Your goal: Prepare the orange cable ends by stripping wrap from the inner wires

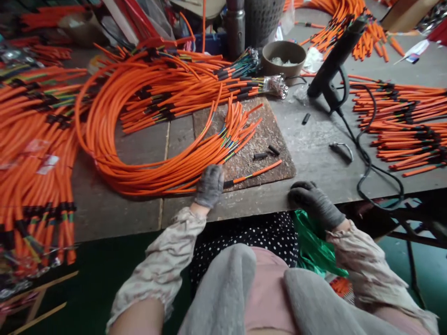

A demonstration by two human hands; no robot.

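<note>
My left hand (pixel 209 185), in a grey glove, is closed on an orange cable (pixel 256 173) whose end carries a black sleeve and lies across a brown work mat (pixel 275 139). My right hand (pixel 310 201), also gloved, curls over the table's front edge (pixel 265 197) beside a green plastic bag (pixel 310 244); nothing shows in it. Several looped orange cables (pixel 146 153) with coloured stripped ends rest on the mat just beyond my left hand. Two short black sleeve pieces (pixel 266 153) lie on the mat.
A black heat gun (pixel 335 58) stands at the right with its cord (pixel 366 163) trailing over the edge. Piles of orange cables (pixel 405 125) fill the right and the left (pixel 35 153). A bowl (pixel 283 55) sits at the back.
</note>
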